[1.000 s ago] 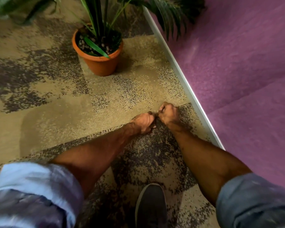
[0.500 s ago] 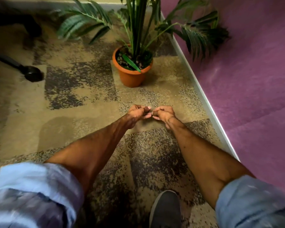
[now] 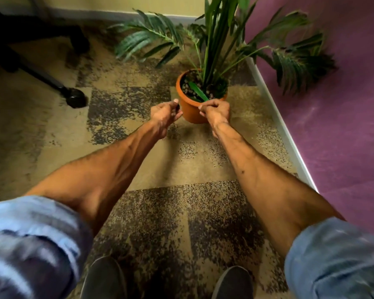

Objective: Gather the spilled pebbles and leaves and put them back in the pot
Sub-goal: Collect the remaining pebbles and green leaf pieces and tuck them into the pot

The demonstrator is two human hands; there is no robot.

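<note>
a: left hand [image 3: 164, 114] is pinching a dark pebble [image 3: 177, 107]. right hand [image 3: 216, 112] is curling tight, contents hidden, so i can't tell what it's holding.
b: step?
a: delivering. pot [image 3: 189, 115] is sitting at twelve o'clock, both hands just beside its near wall. i'm judging the next move needs a lift over the rim, then letting go.
b: changes?
a: half a second back the hands were working together, well short of the pot.

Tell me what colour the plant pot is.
The pot is orange-brown, clearest in the head view.
</note>
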